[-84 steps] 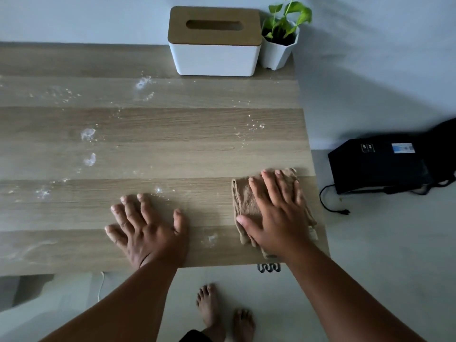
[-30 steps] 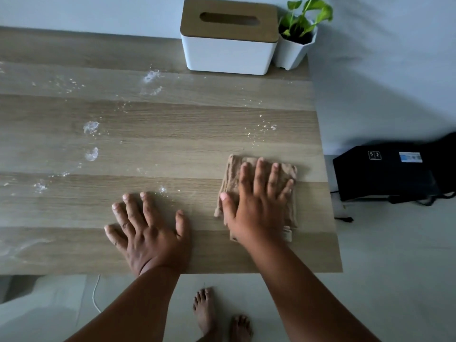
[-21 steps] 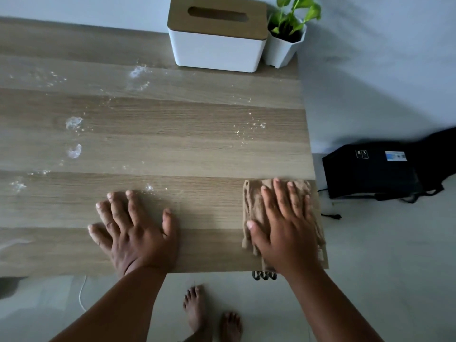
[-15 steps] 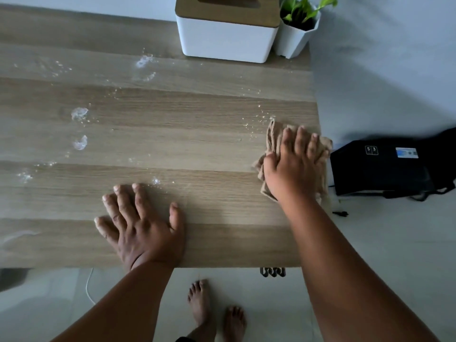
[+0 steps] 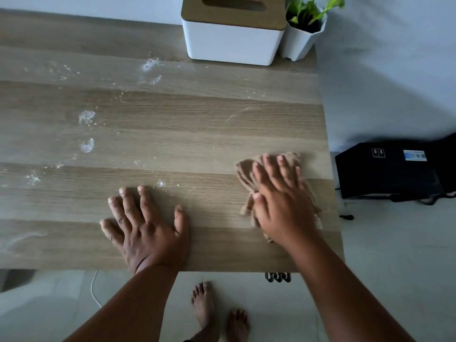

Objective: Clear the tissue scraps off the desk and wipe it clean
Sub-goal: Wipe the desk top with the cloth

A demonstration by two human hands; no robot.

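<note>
My right hand [image 5: 281, 201] presses flat on a tan cloth [image 5: 245, 169] near the right edge of the wooden desk [image 5: 172, 129], fingers straight and spread. Flat on the desk near its front edge lies my left hand [image 5: 145, 225], fingers spread, holding nothing. Small white tissue scraps lie over the left half of the desk: one [image 5: 86, 117], another [image 5: 86, 145] below it, a third [image 5: 150, 64] further back, and fine crumbs [image 5: 161, 183] just beyond my left fingertips.
A white tissue box with a wooden lid [image 5: 232, 30] stands at the back of the desk, a white potted plant [image 5: 303, 33] beside it. A black box [image 5: 389, 169] with cables sits on the floor to the right. My bare feet [image 5: 217, 312] are below the desk edge.
My right hand has slid the cloth from the desk's far right edge back toward me and slightly left. The crumbs that lay near there are gone. My left hand has stayed put.
</note>
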